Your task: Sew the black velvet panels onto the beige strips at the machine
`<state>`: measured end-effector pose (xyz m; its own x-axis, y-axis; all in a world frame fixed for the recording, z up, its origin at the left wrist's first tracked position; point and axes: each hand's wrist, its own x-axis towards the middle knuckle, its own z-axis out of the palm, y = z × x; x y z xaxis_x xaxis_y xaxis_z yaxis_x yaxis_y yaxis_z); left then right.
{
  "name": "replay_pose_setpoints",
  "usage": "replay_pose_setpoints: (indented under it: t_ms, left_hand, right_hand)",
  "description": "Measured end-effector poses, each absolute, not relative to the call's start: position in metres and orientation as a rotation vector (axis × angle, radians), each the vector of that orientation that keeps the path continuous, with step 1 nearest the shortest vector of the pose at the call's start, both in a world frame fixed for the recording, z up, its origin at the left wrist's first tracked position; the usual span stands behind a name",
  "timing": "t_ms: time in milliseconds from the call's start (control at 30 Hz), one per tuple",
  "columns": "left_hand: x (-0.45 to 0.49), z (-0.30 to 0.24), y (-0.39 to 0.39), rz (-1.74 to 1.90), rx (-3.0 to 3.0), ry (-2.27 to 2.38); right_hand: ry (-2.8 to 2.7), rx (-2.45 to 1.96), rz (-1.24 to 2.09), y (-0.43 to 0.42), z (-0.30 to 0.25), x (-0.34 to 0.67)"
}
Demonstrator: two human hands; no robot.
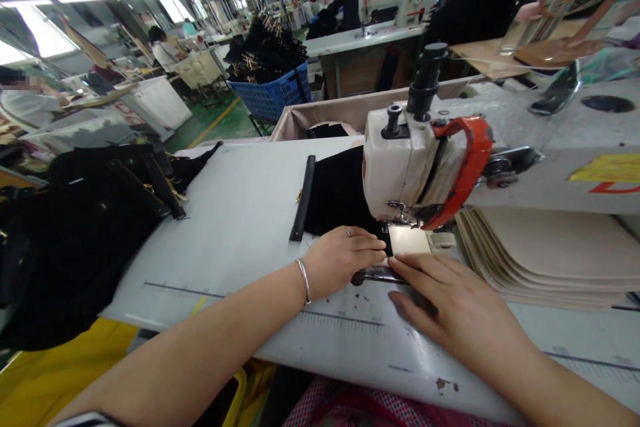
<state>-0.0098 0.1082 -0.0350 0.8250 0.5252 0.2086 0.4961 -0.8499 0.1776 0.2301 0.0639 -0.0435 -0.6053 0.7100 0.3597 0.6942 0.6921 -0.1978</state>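
Note:
A black fabric piece (337, 187) lies on the white sewing table, its right end under the head of a sewing machine (400, 167). Along its left edge runs a black strip (303, 200) with a small gold-coloured metal part. My left hand (345, 257) rests flat on the near edge of the fabric, fingers stretched toward the needle area. Just right of it, my right hand (450, 300) has its fingers extended, tips by the fabric's edge and the lit machine plate (410, 240), thumb apart. The needle itself is hard to make out.
Black pieces with gold fittings (75, 213) are heaped on the left. Beige panels (550, 247) are stacked under the machine arm. Behind the table stand a lined bin (320, 110) and a full blue basket (275, 93). Other people work farther back.

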Motion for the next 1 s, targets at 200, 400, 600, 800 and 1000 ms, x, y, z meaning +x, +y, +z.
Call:
replay_pose_setpoints:
  t_ms: [200, 400, 600, 800, 1000]
  left_hand:
    - [-0.009, -0.042, 0.134, 0.399, 2.895, 0.868]
    - [-0.005, -0.041, 0.147, 0.478, 2.875, 0.992]
    - [-0.004, -0.042, 0.149, 0.483, 2.82, 1.062]
    - [-0.004, -0.043, 0.149, 0.515, 2.809, 1.059]
    - [-0.004, -0.043, 0.144, 0.52, 2.786, 1.03]
  right_hand:
    - [-2.515, -1.164, -0.027, 0.079, -0.045, 0.226]
    - [-2.521, -1.268, -0.097, 0.085, -0.046, 0.222]
    - [-2.522, -1.288, -0.054, 0.088, -0.05, 0.221]
    - [-2.51, -1.293, -0.072, 0.086, -0.051, 0.22]
    - [-2.488, -1.202, -0.074, 0.084, -0.054, 0.219]
